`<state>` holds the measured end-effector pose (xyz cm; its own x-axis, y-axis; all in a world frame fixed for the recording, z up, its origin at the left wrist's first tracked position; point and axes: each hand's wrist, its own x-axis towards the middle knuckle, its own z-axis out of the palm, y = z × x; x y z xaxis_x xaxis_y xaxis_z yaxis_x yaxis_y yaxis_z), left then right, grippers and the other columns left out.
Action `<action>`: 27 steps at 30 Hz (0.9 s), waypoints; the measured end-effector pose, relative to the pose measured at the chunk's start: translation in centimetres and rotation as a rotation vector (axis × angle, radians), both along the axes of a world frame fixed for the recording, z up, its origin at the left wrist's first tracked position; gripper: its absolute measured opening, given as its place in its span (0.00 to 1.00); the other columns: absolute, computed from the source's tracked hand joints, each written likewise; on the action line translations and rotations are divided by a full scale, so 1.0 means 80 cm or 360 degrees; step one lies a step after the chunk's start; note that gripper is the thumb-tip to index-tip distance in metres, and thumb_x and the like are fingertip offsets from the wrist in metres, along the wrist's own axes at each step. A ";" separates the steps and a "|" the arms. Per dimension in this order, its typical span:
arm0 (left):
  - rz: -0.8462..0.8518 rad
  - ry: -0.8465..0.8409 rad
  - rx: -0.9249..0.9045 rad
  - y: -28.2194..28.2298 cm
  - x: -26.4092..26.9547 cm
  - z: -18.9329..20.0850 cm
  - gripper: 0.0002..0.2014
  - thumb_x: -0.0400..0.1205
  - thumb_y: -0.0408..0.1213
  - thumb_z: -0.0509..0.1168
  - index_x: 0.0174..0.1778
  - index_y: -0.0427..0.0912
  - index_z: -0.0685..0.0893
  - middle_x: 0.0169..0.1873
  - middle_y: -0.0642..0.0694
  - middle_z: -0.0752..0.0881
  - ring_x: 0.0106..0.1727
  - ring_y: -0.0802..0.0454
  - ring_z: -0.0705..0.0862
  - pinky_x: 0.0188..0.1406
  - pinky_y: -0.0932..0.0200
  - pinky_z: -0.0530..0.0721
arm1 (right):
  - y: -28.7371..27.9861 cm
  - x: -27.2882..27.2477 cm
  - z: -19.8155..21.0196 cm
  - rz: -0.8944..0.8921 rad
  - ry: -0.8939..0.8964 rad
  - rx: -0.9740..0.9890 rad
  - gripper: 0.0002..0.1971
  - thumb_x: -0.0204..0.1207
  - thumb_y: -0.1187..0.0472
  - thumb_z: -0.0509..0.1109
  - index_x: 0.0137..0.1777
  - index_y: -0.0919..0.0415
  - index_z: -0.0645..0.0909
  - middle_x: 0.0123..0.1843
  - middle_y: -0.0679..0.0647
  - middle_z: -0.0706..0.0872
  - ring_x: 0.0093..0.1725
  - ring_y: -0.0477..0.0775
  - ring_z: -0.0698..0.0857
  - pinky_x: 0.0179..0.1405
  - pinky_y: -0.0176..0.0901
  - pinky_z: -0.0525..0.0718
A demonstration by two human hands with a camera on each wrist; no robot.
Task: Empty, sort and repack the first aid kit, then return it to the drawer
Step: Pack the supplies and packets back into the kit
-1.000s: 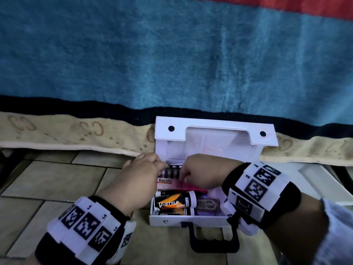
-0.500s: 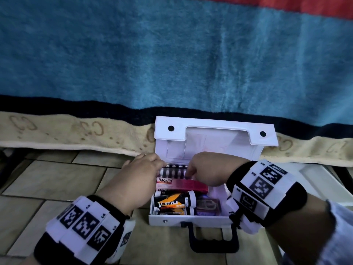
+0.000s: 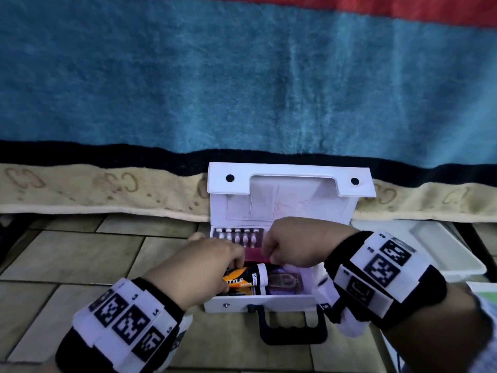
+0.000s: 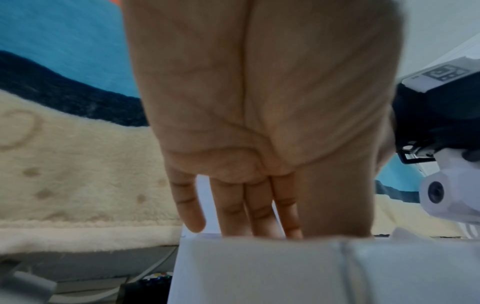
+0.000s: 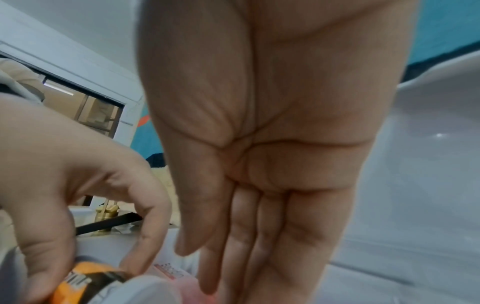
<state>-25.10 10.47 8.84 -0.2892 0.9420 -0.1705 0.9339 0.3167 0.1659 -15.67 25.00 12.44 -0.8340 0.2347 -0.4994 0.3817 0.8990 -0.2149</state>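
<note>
The white first aid kit (image 3: 269,301) stands open on the tiled floor, its lid (image 3: 290,184) leaning back against the blanket. Inside lie a blister pack (image 3: 236,236) at the back, a pink box (image 3: 254,255), an orange and black tube (image 3: 247,281) with a white cap, and a clear pouch (image 3: 285,281). My left hand (image 3: 231,262) reaches in from the left; its thumb and fingers curl over the tube (image 5: 85,281). My right hand (image 3: 271,258) points down with straight fingers (image 5: 215,267), the tips touching the pink box (image 5: 187,286).
A blue, black and beige blanket (image 3: 242,90) hangs behind the kit. A shallow white tray (image 3: 441,249) lies on the floor at the right. The kit's black handle (image 3: 293,329) sticks out toward me. Bare tiles (image 3: 80,254) stretch to the left.
My left hand has come from the kit's back left corner down onto the orange tube. My right hand slid down from the blister pack to the pink box, uncovering the pack.
</note>
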 end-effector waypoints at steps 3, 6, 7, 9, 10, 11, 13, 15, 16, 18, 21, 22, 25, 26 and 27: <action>0.0024 0.0021 0.0009 0.001 0.006 0.003 0.17 0.77 0.39 0.70 0.59 0.58 0.76 0.59 0.61 0.80 0.55 0.56 0.74 0.49 0.63 0.61 | -0.002 0.017 -0.003 -0.0046 0.0120 0.0066 0.13 0.79 0.63 0.65 0.60 0.58 0.85 0.56 0.54 0.88 0.53 0.54 0.84 0.50 0.42 0.79; 0.0042 0.0020 -0.0012 0.004 0.010 0.006 0.16 0.76 0.40 0.70 0.58 0.57 0.75 0.58 0.60 0.80 0.54 0.58 0.75 0.48 0.65 0.65 | 0.000 0.043 -0.004 -0.0234 0.0395 -0.0049 0.13 0.79 0.64 0.65 0.59 0.54 0.86 0.57 0.51 0.88 0.55 0.50 0.84 0.54 0.39 0.80; 0.0021 0.0043 -0.0003 0.007 0.012 0.006 0.17 0.76 0.43 0.70 0.58 0.57 0.75 0.58 0.60 0.79 0.57 0.58 0.77 0.54 0.62 0.67 | -0.001 0.052 -0.005 -0.0315 0.0503 -0.0094 0.13 0.79 0.64 0.64 0.58 0.54 0.86 0.57 0.50 0.88 0.54 0.48 0.84 0.53 0.36 0.79; -0.0011 0.0088 0.0046 0.015 0.021 0.010 0.18 0.76 0.49 0.68 0.61 0.56 0.75 0.59 0.59 0.78 0.61 0.56 0.77 0.61 0.57 0.69 | -0.003 0.072 -0.009 -0.0478 0.0715 -0.0172 0.13 0.79 0.64 0.64 0.59 0.52 0.85 0.57 0.48 0.88 0.52 0.45 0.84 0.53 0.33 0.80; -0.0027 0.0086 0.0086 0.021 0.028 0.013 0.17 0.77 0.51 0.67 0.60 0.55 0.75 0.59 0.58 0.78 0.60 0.55 0.78 0.60 0.56 0.71 | -0.005 0.083 -0.011 -0.0562 0.0807 -0.0207 0.13 0.78 0.63 0.65 0.58 0.50 0.85 0.57 0.47 0.88 0.50 0.44 0.85 0.52 0.35 0.82; -0.0059 0.0074 0.0136 0.027 0.036 0.016 0.16 0.78 0.53 0.66 0.59 0.55 0.75 0.57 0.58 0.78 0.59 0.54 0.78 0.58 0.56 0.72 | -0.006 0.095 -0.013 -0.0637 0.0886 -0.0216 0.12 0.78 0.61 0.65 0.58 0.49 0.84 0.56 0.46 0.88 0.48 0.44 0.85 0.51 0.37 0.83; -0.0151 0.0041 0.0215 0.041 0.057 0.022 0.14 0.78 0.55 0.64 0.55 0.54 0.77 0.53 0.57 0.79 0.56 0.53 0.79 0.55 0.56 0.74 | -0.007 0.124 -0.016 -0.0765 0.0990 -0.0148 0.11 0.77 0.59 0.66 0.56 0.47 0.84 0.55 0.43 0.86 0.48 0.45 0.85 0.49 0.37 0.83; -0.0254 -0.0009 0.0259 0.056 0.078 0.023 0.12 0.78 0.54 0.64 0.54 0.54 0.78 0.51 0.57 0.79 0.55 0.53 0.80 0.55 0.55 0.76 | -0.006 0.156 -0.018 -0.0903 0.1043 -0.0090 0.10 0.77 0.58 0.67 0.56 0.47 0.84 0.54 0.41 0.82 0.50 0.42 0.82 0.48 0.31 0.79; -0.0308 -0.0035 0.0265 0.064 0.088 0.022 0.12 0.78 0.53 0.64 0.54 0.53 0.78 0.51 0.57 0.80 0.55 0.53 0.80 0.56 0.53 0.78 | -0.006 0.174 -0.020 -0.0979 0.1073 -0.0082 0.09 0.77 0.58 0.67 0.55 0.47 0.84 0.54 0.41 0.82 0.51 0.41 0.82 0.49 0.31 0.79; -0.0395 -0.0097 0.0262 0.079 0.109 0.018 0.12 0.78 0.51 0.65 0.55 0.54 0.78 0.51 0.57 0.80 0.55 0.54 0.81 0.56 0.52 0.79 | -0.002 0.212 -0.023 -0.1124 0.1119 -0.0023 0.07 0.76 0.57 0.68 0.51 0.46 0.85 0.53 0.42 0.83 0.49 0.40 0.83 0.50 0.33 0.80; -0.0512 -0.0124 0.0250 0.100 0.138 0.010 0.12 0.78 0.50 0.65 0.56 0.56 0.77 0.52 0.58 0.78 0.55 0.56 0.80 0.55 0.53 0.79 | 0.012 0.274 -0.027 -0.1422 0.1087 0.0126 0.06 0.75 0.57 0.70 0.47 0.45 0.85 0.48 0.41 0.85 0.46 0.40 0.83 0.47 0.33 0.79; -0.0543 -0.0138 0.0255 0.107 0.146 0.007 0.12 0.79 0.48 0.65 0.56 0.56 0.77 0.52 0.58 0.78 0.54 0.57 0.79 0.54 0.56 0.79 | 0.020 0.295 -0.025 -0.1521 0.1045 0.0195 0.05 0.74 0.57 0.70 0.47 0.46 0.86 0.46 0.43 0.86 0.45 0.42 0.83 0.45 0.34 0.77; -0.0594 -0.0159 0.0235 0.130 0.162 -0.006 0.11 0.79 0.40 0.67 0.56 0.52 0.78 0.48 0.57 0.74 0.49 0.59 0.74 0.43 0.65 0.69 | 0.057 0.356 -0.016 -0.1728 0.0858 0.0394 0.08 0.74 0.56 0.71 0.51 0.53 0.86 0.47 0.50 0.89 0.46 0.51 0.86 0.42 0.36 0.74; -0.0593 -0.0141 0.0207 0.138 0.166 -0.010 0.11 0.78 0.37 0.67 0.56 0.49 0.78 0.48 0.56 0.76 0.48 0.59 0.74 0.40 0.66 0.67 | 0.074 0.374 -0.015 -0.1771 0.0752 0.0448 0.10 0.74 0.57 0.71 0.54 0.56 0.86 0.50 0.53 0.89 0.49 0.54 0.86 0.43 0.36 0.74; -0.0585 -0.0116 0.0179 0.145 0.168 -0.014 0.10 0.78 0.34 0.67 0.55 0.46 0.80 0.48 0.54 0.79 0.46 0.59 0.75 0.40 0.64 0.69 | 0.093 0.390 -0.016 -0.1783 0.0629 0.0507 0.13 0.74 0.57 0.71 0.57 0.58 0.85 0.53 0.55 0.89 0.53 0.57 0.85 0.45 0.38 0.75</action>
<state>-11.67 22.06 7.71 0.0804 0.9944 -0.0679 0.9661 -0.0610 0.2509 15.54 32.46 11.17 -0.1745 0.9835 -0.0478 0.9347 0.1502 -0.3220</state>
